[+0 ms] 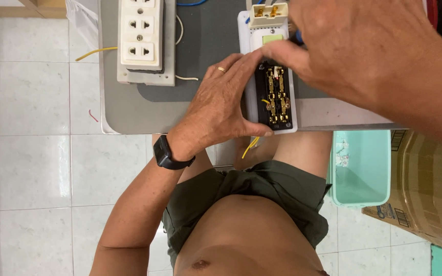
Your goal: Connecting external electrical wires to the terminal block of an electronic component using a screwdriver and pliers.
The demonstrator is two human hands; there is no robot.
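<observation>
My left hand [220, 105] grips the side of a white socket strip [273, 87] lying back-up on a small grey table [129, 115]. The strip's open black inside shows brass contacts [276, 97] and a yellow wire [250, 147] hanging off the near end. My right hand [364, 46] reaches over the strip from the right, fingers closed around a dark tool handle [296, 37] that is mostly hidden; its thumb tip rests near the top of the contacts. A black watch [169, 153] is on my left wrist and a ring on one finger.
A second white socket strip [140, 38] lies face-up on the table's left part, with yellow and white wires beside it. A pale green plastic bin [361, 168] and a cardboard box [428, 189] stand on the tiled floor at the right. My knees are under the table edge.
</observation>
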